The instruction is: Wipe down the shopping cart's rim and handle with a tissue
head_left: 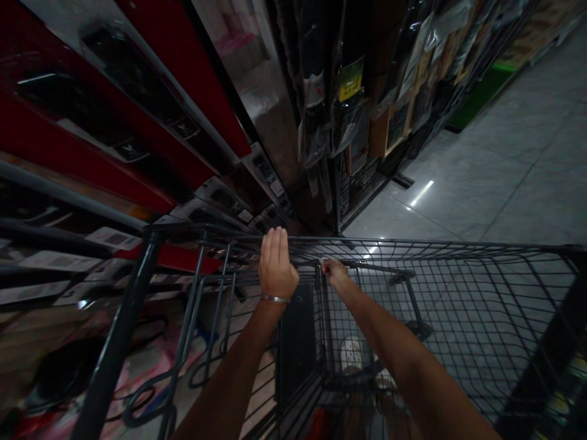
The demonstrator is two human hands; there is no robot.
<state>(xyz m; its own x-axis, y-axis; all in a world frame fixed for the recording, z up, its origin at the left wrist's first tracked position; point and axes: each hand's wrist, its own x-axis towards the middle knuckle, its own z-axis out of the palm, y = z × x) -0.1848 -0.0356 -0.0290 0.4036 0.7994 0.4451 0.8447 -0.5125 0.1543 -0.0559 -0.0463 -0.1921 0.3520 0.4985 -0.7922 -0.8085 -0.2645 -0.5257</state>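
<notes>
In the middle of the head view my left hand [277, 267], with a bracelet on its wrist, lies at the far rim of a dark wire shopping cart [458, 293]. Its fingers are stretched out side by side, back of the hand up. To the right of it, lower against the wire, is my right hand [335, 273]. That hand is closed, with a small pale and reddish bit showing at the fingers, too small to name. Between the forearms stands a dark panel [297, 330] of the cart.
Shelves with red panels [183, 67] and boxed goods rise at the left. Dark packaged goods [348, 79] hang from a rack beyond the cart. Grey tiled floor [518, 159] stretches to the right, beside a green shelf base [481, 95]. Pale shoes [351, 353] show through the wire.
</notes>
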